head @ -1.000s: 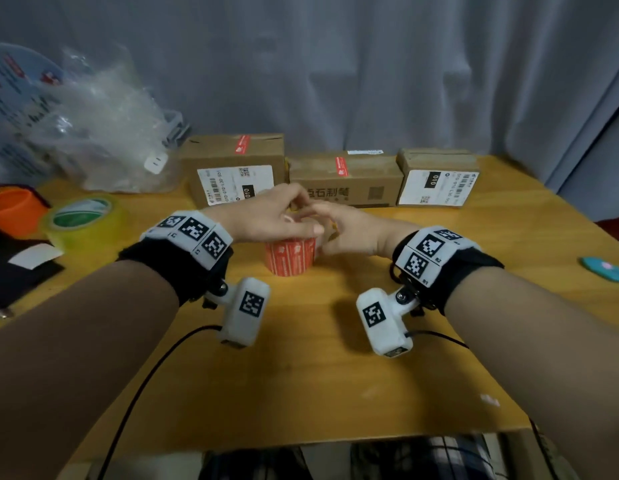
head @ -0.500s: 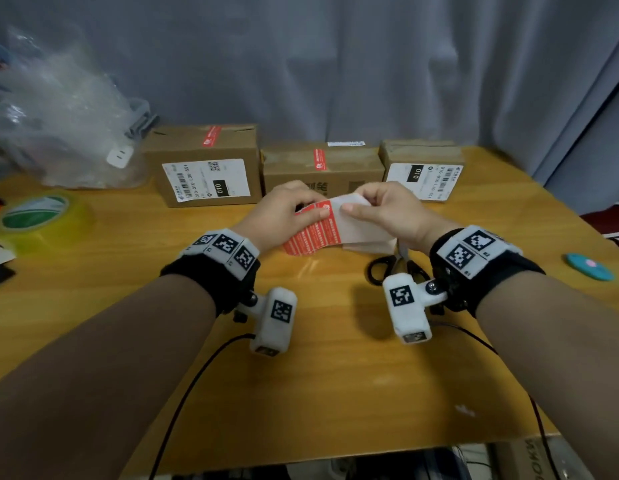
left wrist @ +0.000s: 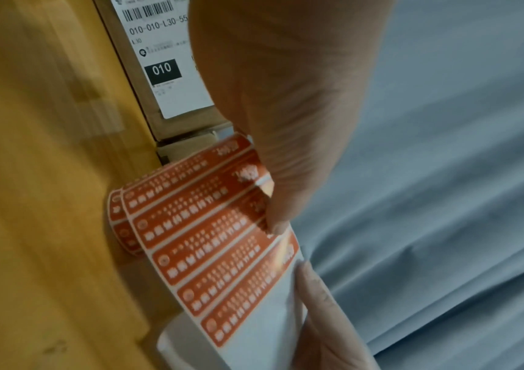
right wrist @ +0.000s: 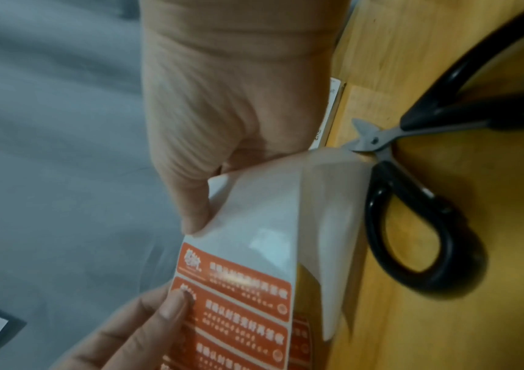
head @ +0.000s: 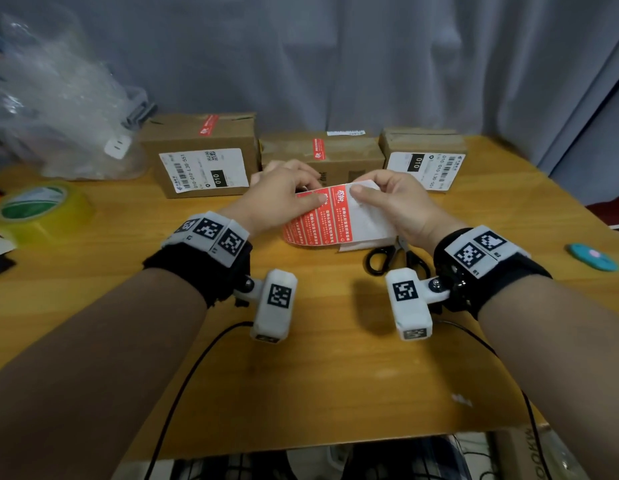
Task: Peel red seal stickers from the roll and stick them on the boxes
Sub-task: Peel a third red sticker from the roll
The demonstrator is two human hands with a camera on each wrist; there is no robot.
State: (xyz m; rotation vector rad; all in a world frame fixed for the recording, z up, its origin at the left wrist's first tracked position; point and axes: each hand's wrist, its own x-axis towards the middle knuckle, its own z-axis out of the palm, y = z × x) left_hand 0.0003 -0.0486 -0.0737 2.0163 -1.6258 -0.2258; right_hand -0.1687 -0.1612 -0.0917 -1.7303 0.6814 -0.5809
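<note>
The red seal sticker roll is held just above the table, its strip partly unrolled between both hands. My left hand pinches the strip, thumb on a red sticker near its top edge. The right hand pinches the bare white backing paper at the strip's end. Three cardboard boxes stand in a row behind. The left box and the middle box each carry a red seal on top. No red seal shows on the right box.
Black-handled scissors lie on the wooden table under my right hand. A yellow tape roll and a clear plastic bag sit at the left. A teal disc lies at the right edge. Grey curtain hangs behind.
A second ago the roll stood upright on the table under both hands. It has since been lifted and its strip pulled out sideways between the hands.
</note>
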